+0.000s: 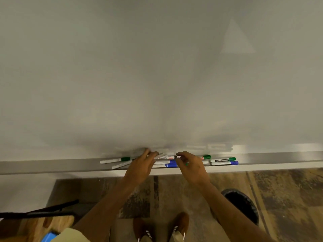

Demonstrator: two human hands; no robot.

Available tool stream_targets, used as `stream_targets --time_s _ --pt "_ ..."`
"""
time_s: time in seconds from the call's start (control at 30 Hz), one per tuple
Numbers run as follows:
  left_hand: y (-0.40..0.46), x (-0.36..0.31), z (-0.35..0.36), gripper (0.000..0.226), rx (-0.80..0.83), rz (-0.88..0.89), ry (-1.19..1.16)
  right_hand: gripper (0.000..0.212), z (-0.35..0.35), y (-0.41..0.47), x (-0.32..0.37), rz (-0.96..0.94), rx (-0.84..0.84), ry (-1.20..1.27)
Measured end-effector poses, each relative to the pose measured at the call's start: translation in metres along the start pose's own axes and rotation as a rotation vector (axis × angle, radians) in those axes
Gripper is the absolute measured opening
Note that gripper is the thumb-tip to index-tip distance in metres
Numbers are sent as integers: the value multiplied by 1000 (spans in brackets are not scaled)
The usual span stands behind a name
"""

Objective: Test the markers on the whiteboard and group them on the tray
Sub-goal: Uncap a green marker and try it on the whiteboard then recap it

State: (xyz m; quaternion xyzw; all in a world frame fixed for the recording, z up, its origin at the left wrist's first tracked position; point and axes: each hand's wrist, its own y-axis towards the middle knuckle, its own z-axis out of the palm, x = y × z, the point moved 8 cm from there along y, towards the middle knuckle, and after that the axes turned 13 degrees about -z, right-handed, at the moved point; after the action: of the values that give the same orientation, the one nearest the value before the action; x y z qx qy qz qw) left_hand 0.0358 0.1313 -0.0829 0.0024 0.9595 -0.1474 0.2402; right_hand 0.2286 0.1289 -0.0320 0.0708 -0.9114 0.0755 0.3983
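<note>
The whiteboard (157,75) fills the upper view, with a faint erased triangle (236,39) at its right. Along its bottom runs the metal tray (52,165), holding several markers. A green-capped marker (115,160) and a white marker (122,164) lie left. Two blue markers (167,164) and a red-labelled one (168,157) lie between my hands. Green-capped markers (223,159) and a blue one (226,163) lie right. My left hand (141,166) pinches a pale marker (161,154) over the tray. My right hand (191,167) is curled, with a small green cap (186,164) showing at its thumb.
A black bin (243,205) stands on the wood-pattern floor at the right, below the tray. My brown shoes (180,224) are near the bottom centre. A black-framed object with a wooden surface (43,212) sits at the lower left.
</note>
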Motion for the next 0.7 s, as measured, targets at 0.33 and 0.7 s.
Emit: stream_targets --time_s 0.33,0.7 --pt "-68 -155 -183 39 -321 446 19 48 -82 -2 138 -291 -30 766" --pt "-140 -225 -350 43 -910 495 -73 32 -253 -40 240 -803 -639 936"
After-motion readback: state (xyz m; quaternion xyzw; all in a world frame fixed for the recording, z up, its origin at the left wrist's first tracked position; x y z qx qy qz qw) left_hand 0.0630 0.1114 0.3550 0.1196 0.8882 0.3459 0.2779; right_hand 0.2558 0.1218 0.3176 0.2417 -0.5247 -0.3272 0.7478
